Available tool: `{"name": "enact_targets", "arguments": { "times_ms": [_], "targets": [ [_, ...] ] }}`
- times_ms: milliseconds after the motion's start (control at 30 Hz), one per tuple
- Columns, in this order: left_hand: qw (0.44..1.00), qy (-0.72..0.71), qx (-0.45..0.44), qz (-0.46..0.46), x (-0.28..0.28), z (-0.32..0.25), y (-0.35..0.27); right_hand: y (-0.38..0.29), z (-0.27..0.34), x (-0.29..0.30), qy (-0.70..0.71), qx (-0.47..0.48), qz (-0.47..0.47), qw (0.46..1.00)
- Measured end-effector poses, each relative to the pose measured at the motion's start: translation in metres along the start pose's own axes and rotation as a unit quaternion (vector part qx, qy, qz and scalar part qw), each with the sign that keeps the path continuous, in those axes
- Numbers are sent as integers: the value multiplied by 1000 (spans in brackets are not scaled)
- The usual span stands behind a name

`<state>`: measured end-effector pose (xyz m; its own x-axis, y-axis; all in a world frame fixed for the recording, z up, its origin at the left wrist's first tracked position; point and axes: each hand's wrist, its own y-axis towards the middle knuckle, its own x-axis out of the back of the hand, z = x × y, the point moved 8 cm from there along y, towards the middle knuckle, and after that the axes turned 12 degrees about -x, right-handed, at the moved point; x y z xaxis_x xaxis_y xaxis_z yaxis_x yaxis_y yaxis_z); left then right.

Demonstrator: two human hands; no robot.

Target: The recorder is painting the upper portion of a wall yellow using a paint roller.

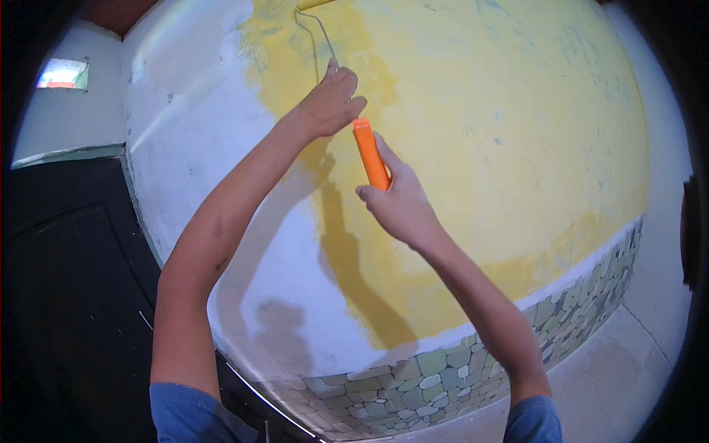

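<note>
A paint roller (317,3) with a yellow cover touches the wall at the top edge, partly cut off by the picture. From it a bent metal wire frame (327,39) runs down to my left hand (331,102), whose fingers are curled around it. Lower and to the right, my right hand (403,199) grips an orange handle (371,155). Where wire and handle would meet is hidden by my left hand. Behind both hands is the wall, with yellow paint (476,183) on the right and a pale whitish part (282,243) on the left.
Stone-patterned cladding (432,382) runs along the wall's foot, above a pale floor (592,382). A dark panelled door (66,238) stands at the left, below a small bright opening (63,73). Shadows of my arms fall across the wall. A dark object (688,232) shows at the right rim.
</note>
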<state>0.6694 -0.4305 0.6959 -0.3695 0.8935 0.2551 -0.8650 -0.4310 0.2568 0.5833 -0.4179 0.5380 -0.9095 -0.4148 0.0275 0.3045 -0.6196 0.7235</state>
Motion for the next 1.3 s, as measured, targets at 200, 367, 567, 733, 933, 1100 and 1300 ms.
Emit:
{"name": "enact_targets", "arguments": {
  "times_ms": [200, 367, 567, 733, 933, 1100, 1300],
  "targets": [
    [974, 92, 32, 205, 2, 94, 34, 61, 58, 15, 33, -20, 15, 999],
    [989, 96, 15, 108, -12, 89, 33, 63, 33, 14, 53, -50, 34, 997],
    [989, 8, 23, -149, -25, 7, -4, 10, -36, -4, 4, -38, -7, 999],
    [991, 127, -42, 29, -8, 87, 41, 71, 33, 17, 72, -60, 9, 996],
    [984, 158, -69, 38, -11, 65, 36, 62, 12, 8, 32, -56, 6, 998],
    [976, -131, 126, -119, -25, -57, -13, -45, -68, 1, 40, -24, -15, 999],
    [923, -275, 232, -138, 24, -259, -113, -259, -145, -40, 48, -238, 11, 970]
  ]
}}
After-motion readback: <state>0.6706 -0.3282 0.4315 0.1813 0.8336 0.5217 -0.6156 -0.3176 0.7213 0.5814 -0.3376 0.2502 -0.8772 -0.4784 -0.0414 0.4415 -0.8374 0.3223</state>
